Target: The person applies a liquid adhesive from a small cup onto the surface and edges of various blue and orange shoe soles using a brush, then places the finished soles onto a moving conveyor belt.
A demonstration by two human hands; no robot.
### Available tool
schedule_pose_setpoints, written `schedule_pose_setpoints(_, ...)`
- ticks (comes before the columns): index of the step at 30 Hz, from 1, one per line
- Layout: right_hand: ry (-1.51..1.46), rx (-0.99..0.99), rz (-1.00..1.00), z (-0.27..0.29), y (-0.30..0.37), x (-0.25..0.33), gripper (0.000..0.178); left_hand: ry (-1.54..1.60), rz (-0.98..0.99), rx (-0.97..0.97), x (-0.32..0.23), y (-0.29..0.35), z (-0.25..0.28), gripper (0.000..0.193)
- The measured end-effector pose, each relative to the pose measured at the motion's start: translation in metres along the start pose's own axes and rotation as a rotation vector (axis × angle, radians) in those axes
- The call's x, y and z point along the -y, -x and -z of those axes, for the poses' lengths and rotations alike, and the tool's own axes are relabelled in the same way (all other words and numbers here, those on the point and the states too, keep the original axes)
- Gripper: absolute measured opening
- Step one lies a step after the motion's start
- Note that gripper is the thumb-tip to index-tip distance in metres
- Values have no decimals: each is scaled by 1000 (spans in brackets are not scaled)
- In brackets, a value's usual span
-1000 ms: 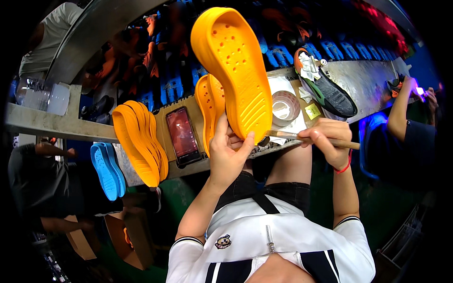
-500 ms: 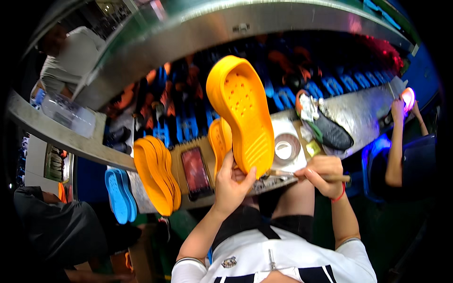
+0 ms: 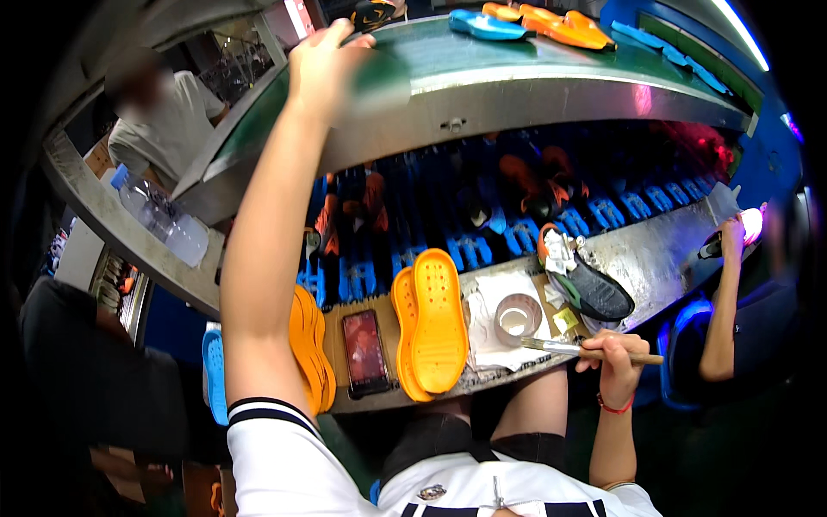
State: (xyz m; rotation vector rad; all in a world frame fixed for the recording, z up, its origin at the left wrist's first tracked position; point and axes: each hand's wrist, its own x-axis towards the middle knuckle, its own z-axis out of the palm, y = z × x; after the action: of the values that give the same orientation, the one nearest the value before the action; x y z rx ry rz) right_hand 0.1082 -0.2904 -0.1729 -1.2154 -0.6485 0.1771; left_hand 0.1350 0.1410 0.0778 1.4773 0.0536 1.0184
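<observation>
My left hand is stretched far up onto the green upper conveyor belt, fingers spread, with nothing seen in it. Its fingertips are next to a dark and orange shoe part. My right hand rests at the bench's front edge, closed on a wooden-handled brush whose tip points left toward a small round bowl. Two orange soles lie overlapping on the bench between my arms.
A phone, a stack of orange soles and a blue sole are at the left. A dark shoe lies at the right. Blue and orange soles ride the belt. A co-worker's arm is at the right, a water bottle at the left.
My left hand, which held an orange sole upright over the bench, has swung up to the upper belt and no longer holds it. The right hand stays put with the brush.
</observation>
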Motion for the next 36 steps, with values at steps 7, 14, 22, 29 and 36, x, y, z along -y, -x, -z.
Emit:
schedule_pose_setpoints(7, 186, 31, -169, 8, 18, -32, 32, -970, -110, 309, 26, 305, 50, 70)
schedule_pose_setpoints(14, 239, 24, -274, 3, 3, -47, 31, -1675, 414, -148, 16, 447, 156, 113)
schedule_pose_setpoints(22, 342, 158, -237, -6, -19, -55, 26, -970, 635, -403, -13, 433, 175, 108)
schedule_pose_setpoints(29, 359, 169, -222, 2, -28, -71, 24, -299, 803, -365, -31, 430, 220, 64)
schedule_pose_setpoints(36, 434, 209, -196, 1, -37, -80, 19, 72, 717, -490, -49, 428, 188, 39)
